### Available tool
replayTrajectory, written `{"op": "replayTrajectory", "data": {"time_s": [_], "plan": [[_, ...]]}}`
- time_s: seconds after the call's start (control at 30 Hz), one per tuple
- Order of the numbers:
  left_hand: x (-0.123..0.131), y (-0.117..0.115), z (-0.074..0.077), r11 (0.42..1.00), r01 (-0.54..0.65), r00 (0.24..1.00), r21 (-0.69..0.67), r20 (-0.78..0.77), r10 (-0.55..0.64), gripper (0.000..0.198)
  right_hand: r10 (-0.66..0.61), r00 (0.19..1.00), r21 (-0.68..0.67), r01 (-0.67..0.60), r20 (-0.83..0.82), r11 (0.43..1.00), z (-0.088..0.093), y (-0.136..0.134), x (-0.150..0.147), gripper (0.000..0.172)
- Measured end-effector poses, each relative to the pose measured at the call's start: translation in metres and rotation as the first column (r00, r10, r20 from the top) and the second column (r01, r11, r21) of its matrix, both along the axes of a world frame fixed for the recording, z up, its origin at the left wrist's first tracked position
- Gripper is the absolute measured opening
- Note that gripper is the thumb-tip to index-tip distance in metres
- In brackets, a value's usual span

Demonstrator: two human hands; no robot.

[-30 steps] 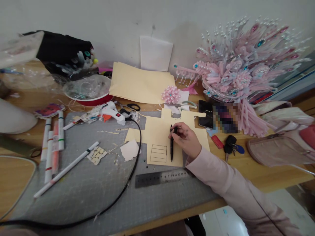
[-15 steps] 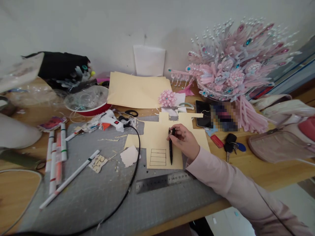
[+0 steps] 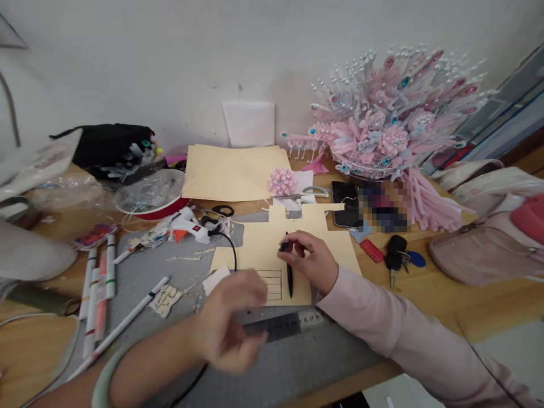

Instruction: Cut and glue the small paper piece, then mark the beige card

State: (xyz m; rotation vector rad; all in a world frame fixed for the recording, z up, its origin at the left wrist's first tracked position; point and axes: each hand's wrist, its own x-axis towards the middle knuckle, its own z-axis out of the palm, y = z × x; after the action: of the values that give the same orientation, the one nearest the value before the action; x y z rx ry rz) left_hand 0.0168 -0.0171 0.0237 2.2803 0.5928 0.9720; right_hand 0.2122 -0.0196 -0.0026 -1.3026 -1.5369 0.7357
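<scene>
My right hand [image 3: 312, 259] is closed over the cut cream card [image 3: 250, 243], pinching a small black piece [image 3: 284, 247] that looks like a pen cap. Under its fingertips a black pen [image 3: 290, 280] lies on the card, partly hidden by the fingers. A ruled box [image 3: 274, 285] is drawn on the card's lower part, its left side hidden by my left hand [image 3: 232, 320]. That hand is blurred, fingers and thumb apart, with nothing visible in it. It hangs above the card's near edge and covers part of a metal ruler [image 3: 293, 324].
A glue gun [image 3: 191, 226] with a black cable lies left of the card, near several markers [image 3: 111, 266]. Behind are cream sheets [image 3: 233, 170] and a pink bead flower [image 3: 282, 182]. A large pink headdress [image 3: 391, 124], a phone [image 3: 345, 198] and keys [image 3: 395, 255] stand or lie right.
My left hand has come into view from the lower left, over the cable and ruler. My right fingertips have shifted slightly left with the black piece. The pen stays on the card.
</scene>
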Motion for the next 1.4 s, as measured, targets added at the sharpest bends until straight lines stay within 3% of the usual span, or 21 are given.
{"op": "replayTrajectory", "data": {"time_s": [0.1,0.27,0.57,0.63,0.73,0.83,0.9,0.97,1.17,1.3,1.4], "plan": [[0.016,0.013,-0.005,0.993,-0.114,0.991,-0.028,-0.069,0.112,0.020,0.067,0.986,0.076,-0.079,0.156,0.994,0.000,-0.003,-0.001,0.009],[0.023,0.027,-0.016,0.993,-0.045,0.990,-0.109,-0.138,0.030,0.010,0.166,0.926,0.178,-0.236,0.340,0.955,-0.003,-0.005,-0.001,0.014],[0.020,0.037,-0.022,0.976,-0.056,0.993,-0.211,-0.115,0.032,0.013,0.204,0.888,-0.020,-0.214,0.413,0.977,-0.002,0.002,0.004,0.010],[0.019,0.038,-0.022,0.964,-0.092,0.992,-0.251,-0.105,0.067,0.012,0.176,0.890,-0.049,-0.171,0.422,0.984,0.002,0.003,0.006,0.011],[0.017,0.038,-0.023,0.932,-0.154,0.988,-0.327,-0.082,0.134,0.013,0.038,0.854,-0.095,0.013,0.519,0.995,0.010,0.005,0.010,0.014],[0.012,0.039,-0.023,0.924,-0.173,0.985,-0.341,-0.048,0.167,0.013,-0.023,0.738,-0.215,0.226,0.675,0.950,0.015,0.006,0.014,0.025],[0.008,0.041,-0.023,0.932,-0.170,0.985,-0.320,-0.048,0.163,0.012,0.000,0.707,-0.292,0.292,0.707,0.911,0.015,0.008,0.015,0.029],[0.004,0.043,-0.024,0.935,-0.166,0.986,-0.315,-0.063,0.153,0.011,0.028,0.726,-0.331,0.279,0.687,0.901,0.012,0.009,0.014,0.023],[-0.004,0.047,-0.028,0.923,-0.152,0.987,-0.353,-0.102,0.123,0.011,0.111,0.750,-0.284,0.107,0.653,0.953,0.005,0.011,0.006,0.010],[-0.003,0.048,-0.026,0.931,-0.117,0.989,-0.346,-0.127,0.077,0.011,0.106,0.758,-0.277,0.102,0.644,0.955,0.003,0.014,0.006,0.006],[-0.002,0.048,-0.025,0.946,-0.079,0.992,-0.314,-0.115,0.044,0.011,0.062,0.858,-0.259,0.084,0.509,0.962,-0.001,0.014,0.009,0.008]]}}
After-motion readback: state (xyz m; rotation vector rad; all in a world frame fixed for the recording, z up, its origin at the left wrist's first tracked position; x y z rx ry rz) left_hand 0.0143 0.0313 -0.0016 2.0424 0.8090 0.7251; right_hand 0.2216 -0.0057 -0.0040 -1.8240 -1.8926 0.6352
